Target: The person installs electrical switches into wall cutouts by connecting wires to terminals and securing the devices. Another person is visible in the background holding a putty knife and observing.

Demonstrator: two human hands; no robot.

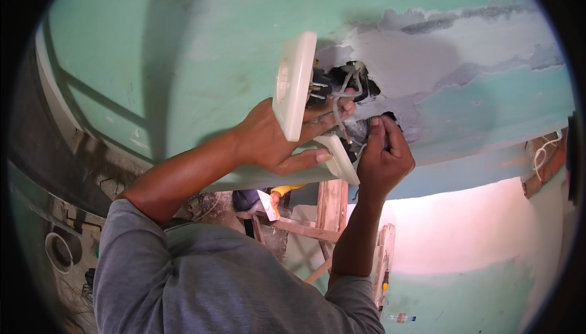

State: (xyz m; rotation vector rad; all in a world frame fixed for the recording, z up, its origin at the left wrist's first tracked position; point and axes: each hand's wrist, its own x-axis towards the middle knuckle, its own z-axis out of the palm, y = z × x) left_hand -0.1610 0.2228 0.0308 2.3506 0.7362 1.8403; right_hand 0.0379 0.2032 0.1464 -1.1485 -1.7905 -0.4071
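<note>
A cream wall socket [294, 87], its dark back showing terminals, stands out from the green wall on grey wires [337, 111]. The wires run into a rough hole [372, 87] in the plaster. My left hand [274, 139] reaches behind this socket, fingers among the wires. Its thumb presses on a second, smaller-looking cream plate [337, 158] just below, which it seems to hold. Beside a second hole [389, 116], my right hand [386, 154] pinches a thin wire between thumb and forefinger; the wire's end is hidden by the fingers.
Grey bare plaster [421, 53] surrounds the holes. A wooden ladder [329, 209] stands below, with a yellow-and-black screwdriver [386, 280] at its right part. A white coil [59, 253] lies at the lower left. White cable [540, 154] hangs at the right. A yellow sleeve [287, 189] appears below.
</note>
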